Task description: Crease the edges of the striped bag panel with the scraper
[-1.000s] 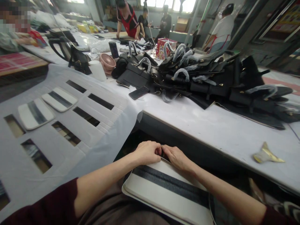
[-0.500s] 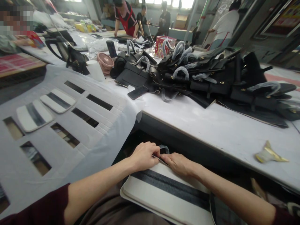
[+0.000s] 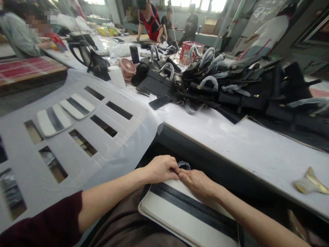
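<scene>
A cream bag [image 3: 177, 215] with a broad black stripe lies tilted across my lap. My left hand [image 3: 162, 168] is closed on its far edge, fingers curled and thumb pressed down. Right beside it, my right hand [image 3: 196, 183] pinches the same edge, its fingertips nearly touching the left ones. Just past my fingers a plastic-wrapped handle [image 3: 184, 165] sticks up. My fingers cover the gripped stretch of the edge, so anything small between them is hidden.
Black bags [image 3: 231, 85] with wrapped handles are heaped on the white table [image 3: 205, 137]. Near them lie a phone [image 3: 160, 102] and a pink fan [image 3: 127, 68]. Two striped cream panels [image 3: 53, 120] rest on the slotted white surface at left. Several people work behind.
The view has swung a little left, so the surroundings appear shifted right. Both hands stay on the bag's far edge, with the fingertips now closer together.
</scene>
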`<act>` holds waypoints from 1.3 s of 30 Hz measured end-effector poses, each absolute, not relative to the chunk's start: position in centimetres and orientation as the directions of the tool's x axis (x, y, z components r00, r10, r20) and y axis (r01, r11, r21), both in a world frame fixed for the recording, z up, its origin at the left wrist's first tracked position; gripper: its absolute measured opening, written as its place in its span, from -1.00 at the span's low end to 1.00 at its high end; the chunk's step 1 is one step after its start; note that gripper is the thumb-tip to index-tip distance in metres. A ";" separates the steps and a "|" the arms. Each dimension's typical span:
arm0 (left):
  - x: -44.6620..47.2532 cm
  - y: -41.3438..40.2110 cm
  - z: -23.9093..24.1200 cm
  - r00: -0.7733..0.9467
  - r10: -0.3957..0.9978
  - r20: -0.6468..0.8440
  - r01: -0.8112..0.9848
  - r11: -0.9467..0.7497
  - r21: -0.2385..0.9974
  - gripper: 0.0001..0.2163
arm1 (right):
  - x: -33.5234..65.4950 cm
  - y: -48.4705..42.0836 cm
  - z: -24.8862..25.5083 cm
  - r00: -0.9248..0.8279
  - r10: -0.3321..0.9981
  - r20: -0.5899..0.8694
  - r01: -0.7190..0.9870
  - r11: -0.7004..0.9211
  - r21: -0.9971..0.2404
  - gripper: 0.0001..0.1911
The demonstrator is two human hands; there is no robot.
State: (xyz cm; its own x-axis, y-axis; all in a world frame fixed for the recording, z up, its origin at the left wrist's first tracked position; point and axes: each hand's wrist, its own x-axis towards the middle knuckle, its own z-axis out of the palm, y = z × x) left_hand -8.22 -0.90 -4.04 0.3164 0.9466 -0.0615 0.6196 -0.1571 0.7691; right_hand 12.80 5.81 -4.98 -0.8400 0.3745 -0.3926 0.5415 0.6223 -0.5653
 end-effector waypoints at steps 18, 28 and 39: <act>-10.7 -3.0 -6.9 0.009 0.943 -0.332 0.061 0.331 0.942 -0.75 | 11.3 6.7 -6.1 -0.815 0.295 -0.498 0.577 0.338 -0.744 -0.30; -9.7 -3.0 -7.9 -0.137 0.950 -0.280 0.119 0.297 0.947 -0.79 | 11.1 7.3 -8.3 -0.845 0.333 -0.419 0.519 0.319 -0.793 -0.26; -9.5 -3.3 -8.1 -0.164 0.951 -0.262 0.068 0.276 0.959 -0.82 | 8.7 7.0 -5.7 -0.903 0.176 -0.392 0.425 0.223 -0.877 -0.30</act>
State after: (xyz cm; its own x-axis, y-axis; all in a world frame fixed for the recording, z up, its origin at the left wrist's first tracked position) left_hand -9.46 -3.32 -8.07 -0.1640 0.9511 -0.2617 0.0682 0.2756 0.9589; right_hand 8.72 6.97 -5.73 -0.9028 0.1759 -0.3923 0.4248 0.2234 -0.8773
